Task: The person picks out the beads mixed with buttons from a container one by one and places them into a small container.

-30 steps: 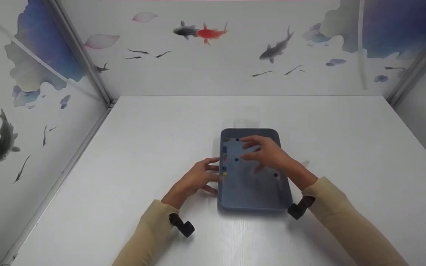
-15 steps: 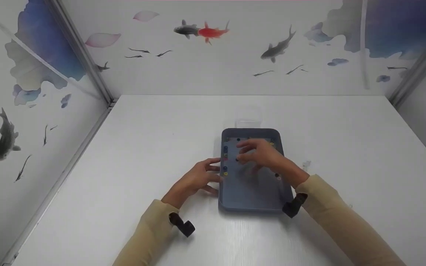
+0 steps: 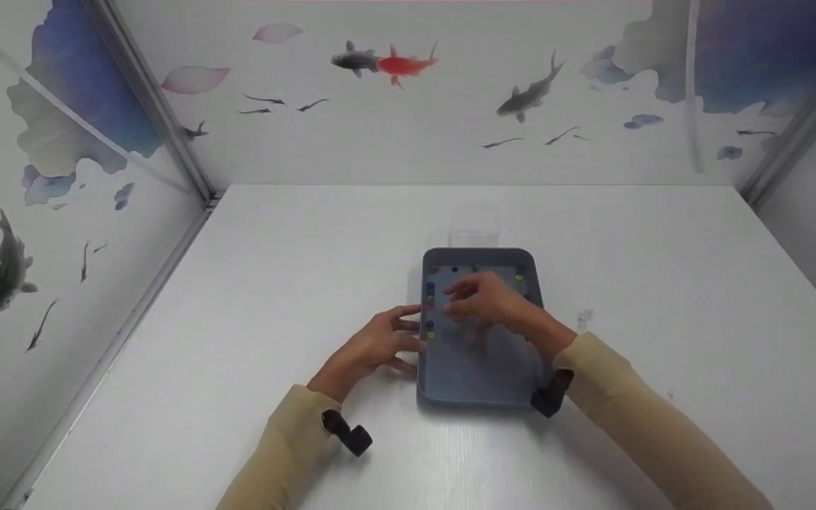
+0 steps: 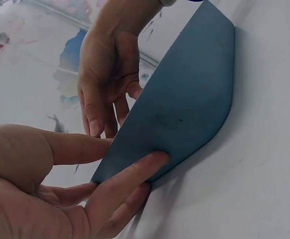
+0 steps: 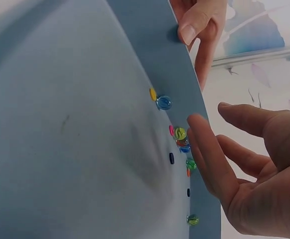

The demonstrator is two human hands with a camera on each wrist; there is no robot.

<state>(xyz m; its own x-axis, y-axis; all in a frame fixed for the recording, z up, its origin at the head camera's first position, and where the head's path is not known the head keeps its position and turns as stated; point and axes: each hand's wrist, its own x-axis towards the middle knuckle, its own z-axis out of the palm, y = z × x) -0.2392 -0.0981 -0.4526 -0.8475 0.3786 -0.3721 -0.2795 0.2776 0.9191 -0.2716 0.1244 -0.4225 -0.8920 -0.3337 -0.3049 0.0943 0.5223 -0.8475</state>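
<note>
A blue-grey rectangular tray point(image 3: 486, 368) lies on the white table. My left hand point(image 3: 372, 340) holds its left wall. In the left wrist view, fingers point(image 4: 135, 169) lie along the outside of that wall; in the right wrist view a thumb tip point(image 5: 189, 34) comes over the rim. My right hand point(image 3: 489, 301) hovers above the tray with loosely bent fingers, holding nothing visible. Along the tray's left wall, below these fingers, lie glass marbles point(image 5: 164, 102) and small flat coloured pieces, including a yellow one point(image 5: 153, 94) and a dark one point(image 5: 172, 158).
Beyond the tray's far edge stands a clear plastic container point(image 3: 475, 225). Small transparent bits point(image 3: 584, 319) lie on the table right of the tray. A yellow piece point(image 3: 519, 278) sits near the tray's far right corner. Printed walls point(image 3: 450, 142) surround the table.
My right hand has moved left and slightly nearer over the tray, toward its left wall, its fingers drawing more together. My left hand stays at the wall.
</note>
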